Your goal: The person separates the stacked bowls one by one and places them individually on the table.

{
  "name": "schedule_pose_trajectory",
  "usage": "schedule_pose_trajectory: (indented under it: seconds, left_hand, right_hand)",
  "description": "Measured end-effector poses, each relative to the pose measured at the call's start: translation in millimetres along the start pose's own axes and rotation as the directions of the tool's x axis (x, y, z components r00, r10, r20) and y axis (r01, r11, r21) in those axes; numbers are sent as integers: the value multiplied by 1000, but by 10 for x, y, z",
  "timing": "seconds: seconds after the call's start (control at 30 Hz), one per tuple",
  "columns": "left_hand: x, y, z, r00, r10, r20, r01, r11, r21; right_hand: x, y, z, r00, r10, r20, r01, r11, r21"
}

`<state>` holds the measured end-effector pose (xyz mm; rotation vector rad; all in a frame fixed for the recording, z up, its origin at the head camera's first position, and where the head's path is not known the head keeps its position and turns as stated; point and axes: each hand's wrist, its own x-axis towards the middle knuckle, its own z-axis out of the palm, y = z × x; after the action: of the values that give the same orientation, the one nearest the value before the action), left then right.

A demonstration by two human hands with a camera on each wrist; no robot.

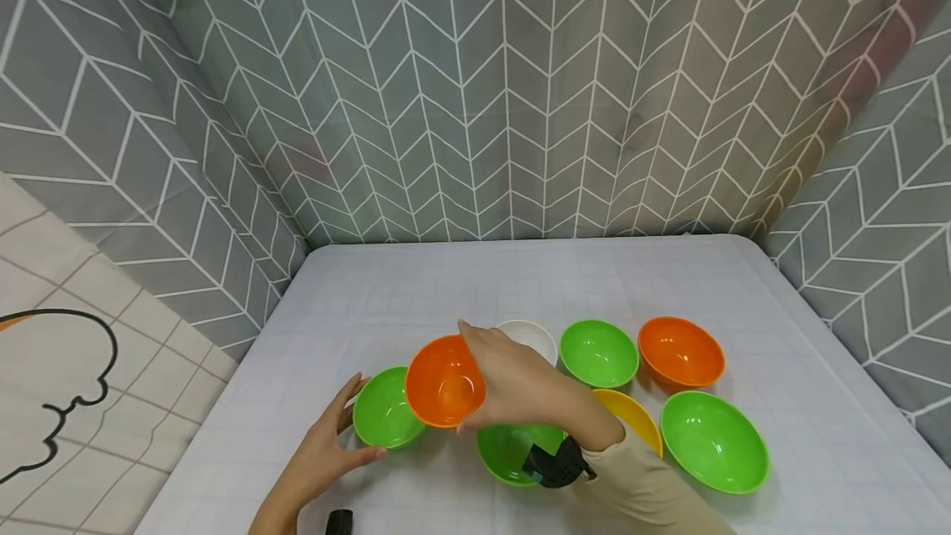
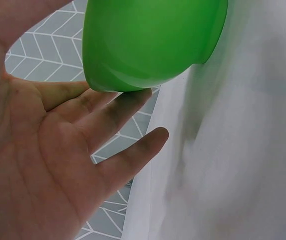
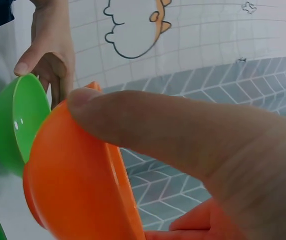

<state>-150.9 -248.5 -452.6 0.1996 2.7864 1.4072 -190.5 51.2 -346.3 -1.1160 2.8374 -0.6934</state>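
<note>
My right hand (image 1: 513, 374) grips an orange bowl (image 1: 444, 386) by its right side, thumb and fingers at opposite parts of the rim. The bowl is held above the table, and its outside (image 3: 78, 175) faces the right wrist camera. Just left of it a small green bowl (image 1: 386, 411) stands on the table, partly overlapped by the orange one. My left hand (image 1: 323, 452) holds this green bowl from the left, thumb near the front rim and fingers behind. In the left wrist view several fingers touch the green bowl's wall (image 2: 152, 45); the little finger is apart from it.
Under my right forearm is another green bowl (image 1: 513, 456), partly hidden. To the right stand a white bowl (image 1: 531, 337), a green bowl (image 1: 598, 353), an orange bowl (image 1: 679, 353), a yellow bowl (image 1: 631, 415) and a large green bowl (image 1: 713, 440). A black object (image 1: 339, 522) lies at the front.
</note>
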Motion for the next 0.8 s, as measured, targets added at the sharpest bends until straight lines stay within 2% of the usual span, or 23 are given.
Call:
schedule_pose_trajectory:
  seconds: [0.33,0.67,0.8]
  left_hand:
    - [-21,-13,4,1000,25,-17,-25,1000,-11]
    - [-23,-15,0,1000,23,-18,-23,1000,12]
    - [-15,-14,1,1000,20,-15,-19,1000,10]
  right_hand:
    - [-251,143,-36,995,47,-86,-40,995,91]
    - [-460,263,-62,987,85,-140,-73,993,89]
    - [-537,300,-73,982,124,-144,-113,990,85]
